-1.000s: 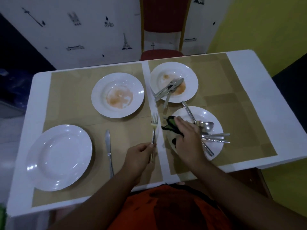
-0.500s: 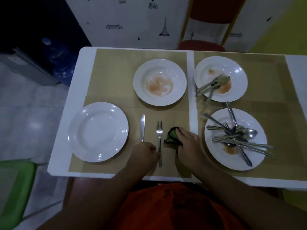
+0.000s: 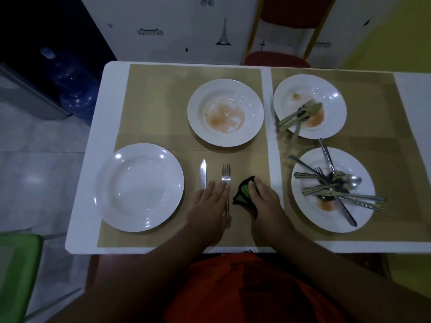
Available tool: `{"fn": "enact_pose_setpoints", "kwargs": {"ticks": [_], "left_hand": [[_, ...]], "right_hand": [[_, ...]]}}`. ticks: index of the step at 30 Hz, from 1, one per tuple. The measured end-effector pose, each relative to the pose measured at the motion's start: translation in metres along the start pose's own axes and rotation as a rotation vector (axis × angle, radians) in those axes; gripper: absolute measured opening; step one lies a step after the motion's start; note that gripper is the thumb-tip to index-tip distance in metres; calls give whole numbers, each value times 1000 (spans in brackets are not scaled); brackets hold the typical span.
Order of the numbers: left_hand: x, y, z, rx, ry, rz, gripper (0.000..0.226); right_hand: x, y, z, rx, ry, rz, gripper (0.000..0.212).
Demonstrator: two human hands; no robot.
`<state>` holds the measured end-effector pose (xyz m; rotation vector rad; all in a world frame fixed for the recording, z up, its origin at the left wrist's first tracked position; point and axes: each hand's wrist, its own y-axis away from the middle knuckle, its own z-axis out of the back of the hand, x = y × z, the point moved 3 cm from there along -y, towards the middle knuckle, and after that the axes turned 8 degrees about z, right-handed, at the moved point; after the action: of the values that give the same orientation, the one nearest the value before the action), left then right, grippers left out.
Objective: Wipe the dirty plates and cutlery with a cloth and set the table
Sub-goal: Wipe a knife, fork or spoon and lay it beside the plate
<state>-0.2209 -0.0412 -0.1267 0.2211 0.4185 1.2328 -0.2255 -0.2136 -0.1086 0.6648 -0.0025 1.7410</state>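
Note:
A clean white plate [image 3: 139, 187] sits at the near left of the table. Right of it lie a knife [image 3: 203, 174] and a fork [image 3: 226, 176], side by side. My left hand [image 3: 210, 210] lies flat with straight fingers over the fork's handle, between knife and fork. My right hand [image 3: 265, 201] grips a dark cloth with a green patch [image 3: 243, 192] on the mat just right of the fork. A stained plate [image 3: 225, 112] sits at the far middle. Another stained plate [image 3: 309, 106] holds a few pieces of cutlery. The near right plate [image 3: 332, 190] holds several pieces of cutlery.
Tan placemats [image 3: 163, 94] cover the white table [image 3: 93, 136]. A red chair [image 3: 277, 58] stands behind the far edge. A green chair [image 3: 16, 271] is at the near left, and blue water bottles [image 3: 72, 89] stand on the floor at the far left.
My left hand has set the fork down beside the knife and flattened over its handle. My right hand with the cloth moved off the near right plate onto the mat.

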Motion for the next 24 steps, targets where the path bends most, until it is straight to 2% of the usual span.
{"fn": "enact_pose_setpoints", "kwargs": {"ticks": [3, 7, 10, 13, 17, 24], "left_hand": [[1, 2, 0, -15, 26, -12, 83], [-8, 3, 11, -71, 91, -30, 76], [-25, 0, 22, -109, 153, -60, 73], [-47, -7, 34, -183, 192, -92, 69], [-86, -19, 43, -184, 228, -140, 69], [-156, -45, 40, -235, 196, -237, 52]], "right_hand": [[1, -2, 8, -43, -3, -11, 81], [-5, -3, 16, -220, -33, -42, 70], [-11, 6, 22, -290, -35, -50, 64], [-23, 20, 34, -352, -57, -66, 62], [-50, 42, 53, -411, -103, -127, 61], [-111, 80, 78, -551, -216, -243, 55]]}}
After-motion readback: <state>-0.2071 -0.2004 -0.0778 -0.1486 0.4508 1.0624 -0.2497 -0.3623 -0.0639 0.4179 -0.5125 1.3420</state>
